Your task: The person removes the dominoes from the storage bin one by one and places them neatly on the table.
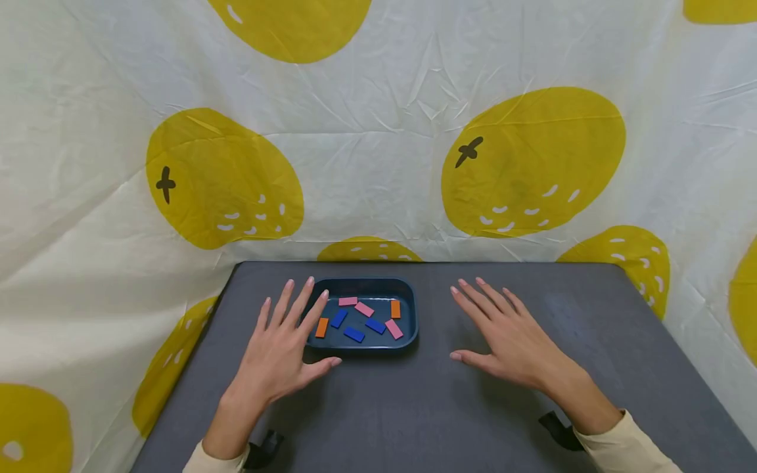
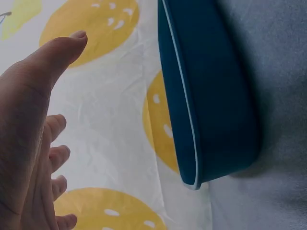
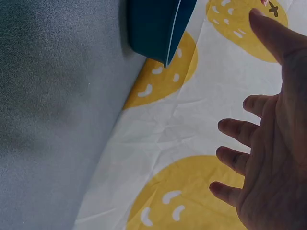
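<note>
A dark blue rectangular tray (image 1: pixel 378 347) stands on the table, holding several small flat blocks: a pink block (image 1: pixel 347 301), a blue block (image 1: pixel 354 334) and an orange block (image 1: pixel 395 309) among them. My left hand (image 1: pixel 275 355), fingers spread and palm down, is raised above the table and overlaps the tray's left end in the head view. To the right of the tray my right hand (image 1: pixel 508 338) hovers likewise, fingers extended, holding nothing. Both wrist views show the tray's outer wall (image 2: pixel 216 96) apart from the hands.
The table (image 1: pixel 378 420) has a dark grey covering. Behind it and along its sides hangs a white cloth (image 1: pixel 367 171) printed with large yellow fruit shapes. Black straps (image 1: pixel 264 450) show at both wrists, by the cream sleeves (image 1: pixel 627 447).
</note>
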### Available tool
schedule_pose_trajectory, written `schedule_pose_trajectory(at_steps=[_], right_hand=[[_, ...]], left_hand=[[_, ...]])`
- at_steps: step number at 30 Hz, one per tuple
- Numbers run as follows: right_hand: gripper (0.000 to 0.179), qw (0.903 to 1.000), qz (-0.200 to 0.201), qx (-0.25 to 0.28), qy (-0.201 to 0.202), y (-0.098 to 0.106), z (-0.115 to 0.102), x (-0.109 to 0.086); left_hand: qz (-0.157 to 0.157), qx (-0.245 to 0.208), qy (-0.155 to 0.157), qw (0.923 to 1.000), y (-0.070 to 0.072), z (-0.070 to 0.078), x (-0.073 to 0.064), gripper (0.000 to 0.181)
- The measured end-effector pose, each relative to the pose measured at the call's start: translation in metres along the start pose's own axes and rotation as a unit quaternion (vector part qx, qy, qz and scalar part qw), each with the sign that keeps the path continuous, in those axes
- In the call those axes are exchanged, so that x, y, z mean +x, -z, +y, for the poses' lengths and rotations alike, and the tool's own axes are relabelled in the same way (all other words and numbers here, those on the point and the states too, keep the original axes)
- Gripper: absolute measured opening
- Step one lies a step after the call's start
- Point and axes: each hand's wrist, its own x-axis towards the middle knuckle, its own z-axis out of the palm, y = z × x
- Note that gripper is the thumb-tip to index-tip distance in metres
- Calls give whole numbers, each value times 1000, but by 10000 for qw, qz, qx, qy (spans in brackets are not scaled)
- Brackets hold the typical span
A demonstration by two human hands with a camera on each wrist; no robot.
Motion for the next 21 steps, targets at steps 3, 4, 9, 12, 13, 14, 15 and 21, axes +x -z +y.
schedule_pose_trajectory(at_steps=[3, 4, 9, 12, 13, 14, 15, 21], right_hand=[[99, 10000, 33, 40, 77, -1, 1, 3], [99, 9999, 47, 69, 102, 0, 1, 4], [97, 9994, 113, 257, 202, 0, 1, 10], [96, 9987, 187, 389, 255, 0, 1, 13], [95, 9985, 207, 439, 265, 1, 0, 14], [95, 9982, 217, 484, 269, 1, 0, 16], [94, 9980, 214, 532, 262, 1, 0, 17], [90, 9965, 40, 824, 161, 2, -3, 27]], left_hand=[[-121, -39, 52, 9999, -1, -3, 0, 110], [-159, -56, 65, 9998, -1, -4, 1, 110], [-280, -207, 164, 9993, -4, -10, 2, 110], [-227, -368, 211, 9988, -8, -14, 2, 111], [-185, -432, 223, 9986, -9, -16, 3, 111], [-141, -516, 234, 9983, -10, -17, 3, 111], [-104, -582, 248, 9979, -12, -19, 3, 110], [147, -1181, 501, 9916, -21, -25, 2, 99]])
